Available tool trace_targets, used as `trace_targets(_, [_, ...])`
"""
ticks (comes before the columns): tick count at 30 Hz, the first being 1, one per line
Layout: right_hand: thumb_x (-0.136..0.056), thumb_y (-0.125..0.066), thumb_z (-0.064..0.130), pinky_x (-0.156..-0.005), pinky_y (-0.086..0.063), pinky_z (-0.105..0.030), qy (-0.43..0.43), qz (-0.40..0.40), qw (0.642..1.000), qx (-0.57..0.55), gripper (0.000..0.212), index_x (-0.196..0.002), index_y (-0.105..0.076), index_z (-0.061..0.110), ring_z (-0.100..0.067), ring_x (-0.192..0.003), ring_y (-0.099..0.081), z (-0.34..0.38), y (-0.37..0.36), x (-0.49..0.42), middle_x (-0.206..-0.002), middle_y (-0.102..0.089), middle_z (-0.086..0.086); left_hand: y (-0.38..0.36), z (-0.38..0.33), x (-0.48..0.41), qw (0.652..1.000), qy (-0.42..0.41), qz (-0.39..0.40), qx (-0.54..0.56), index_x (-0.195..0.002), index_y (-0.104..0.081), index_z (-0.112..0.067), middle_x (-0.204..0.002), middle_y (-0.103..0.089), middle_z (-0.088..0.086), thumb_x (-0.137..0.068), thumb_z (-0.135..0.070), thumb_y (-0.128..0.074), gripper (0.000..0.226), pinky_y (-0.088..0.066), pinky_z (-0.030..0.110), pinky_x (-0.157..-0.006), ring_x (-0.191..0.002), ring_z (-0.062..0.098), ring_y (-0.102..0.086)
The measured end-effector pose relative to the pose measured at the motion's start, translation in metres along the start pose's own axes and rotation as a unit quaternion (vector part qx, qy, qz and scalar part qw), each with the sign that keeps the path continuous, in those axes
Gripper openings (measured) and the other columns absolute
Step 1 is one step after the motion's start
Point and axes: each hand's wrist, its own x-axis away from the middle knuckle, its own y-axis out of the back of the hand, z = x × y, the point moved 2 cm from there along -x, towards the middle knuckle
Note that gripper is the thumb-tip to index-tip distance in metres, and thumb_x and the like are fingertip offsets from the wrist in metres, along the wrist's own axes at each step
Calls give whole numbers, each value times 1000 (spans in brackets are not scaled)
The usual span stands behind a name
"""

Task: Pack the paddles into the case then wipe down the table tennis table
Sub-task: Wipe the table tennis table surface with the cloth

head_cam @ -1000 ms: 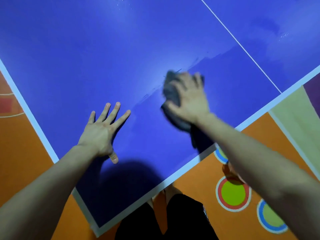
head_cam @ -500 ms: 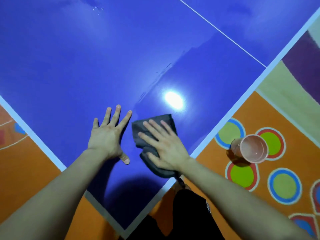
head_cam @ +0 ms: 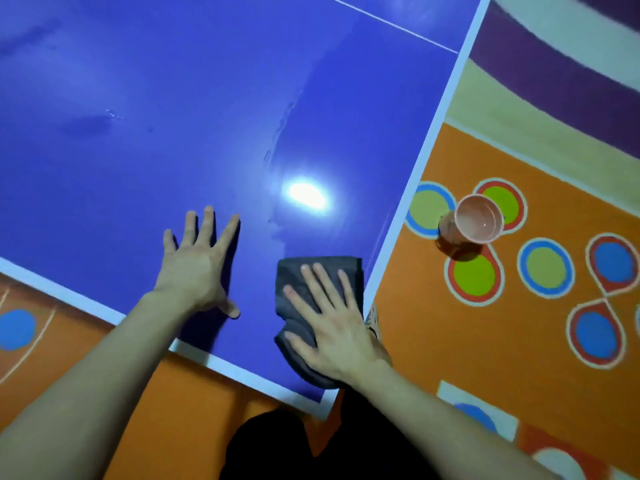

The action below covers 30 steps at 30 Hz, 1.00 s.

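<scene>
Since the cloth (head_cam: 289, 271) has been dragged back to the 5 o'clock corner of the worktop (head_cam: 138, 116), one strip is judged wiped; it is pressed under the spread right hand (head_cam: 332, 327), left hand (head_cam: 195, 268) splayed alongside.

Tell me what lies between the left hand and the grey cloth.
Only bare blue tabletop, in the head view; the left hand and cloth lie apart.

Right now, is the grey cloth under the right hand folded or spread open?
Folded. The grey cloth is a compact pad with layered edges on its left, pressed to the table tennis table by the right hand.
</scene>
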Motion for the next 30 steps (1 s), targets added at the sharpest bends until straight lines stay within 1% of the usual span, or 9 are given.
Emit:
trace_targets(3, [-105, -57, 61, -132, -18, -65, 19, -3, 999, 29, 72, -167, -43, 28, -30, -169, -10, -44, 7, -15, -181, -18, -10, -4, 8, 0, 1000, 0, 6, -3, -160, 36, -37, -175, 29, 8, -32, -89, -88, 186, -24, 66, -126, -164, 39, 17])
trace_targets(7, [-105, -41, 72, -134, -10, -62, -204, -75, 973, 81, 78, -171, -35, 30, -32, -170, -7, -146, 42, -111, -182, -14, -11, -5, 7, -4, 1000, -7, 2, -13, -162, 32, -35, -176, 25, 8, -30, -91, -87, 186, -30, 65, -124, -164, 40, 13])
trace_targets(9, [-104, -32, 75, -135, -7, -60, -261, -76, 958, 88, 82, -172, -29, 29, -32, -169, -7, -175, 50, -145, -182, -13, -11, -5, 6, -5, 1000, -8, 1, -22, -162, 31, -35, -176, 23, 8, -29, -92, -86, 186, -32, 64, -123, -164, 40, 12])
trace_targets(14, [-108, -36, 64, -134, -9, -60, -297, -108, 946, 72, 79, -173, -29, 19, -33, -169, -7, -122, 32, -110, -182, -15, -14, -7, 7, -6, 999, -16, 5, -37, -163, 29, -34, -177, 19, 10, -26, -94, -84, 188, -38, 64, -120, -165, 42, 6])
trace_targets(17, [-110, -38, 64, -134, -6, -63, -242, -59, 967, 46, 81, -174, -22, 17, -36, -169, 4, -33, 4, -27, -182, -4, -17, -6, 7, -6, 999, -14, 16, -45, -162, 32, -33, -177, 20, 12, -25, -94, -83, 189, -41, 64, -117, -164, 44, 5])
trace_targets(19, [-109, -43, 64, -133, -9, -65, -191, -35, 980, 36, 80, -174, -25, 19, -34, -170, 3, -17, -2, 7, -182, -6, -15, -6, 6, -7, 998, -12, 22, -55, -162, 33, -30, -176, 21, 14, -27, -95, -83, 189, -41, 62, -118, -164, 46, 6])
trace_targets(22, [-107, -48, 64, -133, -13, -63, -166, -60, 984, 38, 76, -170, -37, 23, -30, -170, -6, -79, 9, -25, -182, -17, -11, -5, 4, -8, 998, -10, 26, -62, -161, 34, -28, -176, 22, 16, -27, -96, -82, 190, -40, 61, -119, -163, 47, 6])
trace_targets(26, [-104, -40, 72, -134, -9, -61, -269, -96, 957, 55, 81, -170, -35, 26, -31, -169, -10, -191, 50, -134, -182, -17, -11, -6, 5, -10, 998, -13, 24, -55, -162, 33, -28, -176, 22, 16, -26, -96, -81, 190, -37, 61, -121, -163, 46, 8])
trace_targets(30, [-105, -33, 69, -135, -8, -60, -297, -110, 946, 61, 80, -171, -34, 23, -31, -169, -10, -211, 55, -163, -181, -18, -12, -5, 4, -10, 998, -12, 16, -59, -162, 33, -29, -176, 21, 15, -26, -96, -81, 189, -38, 60, -121, -164, 44, 7])
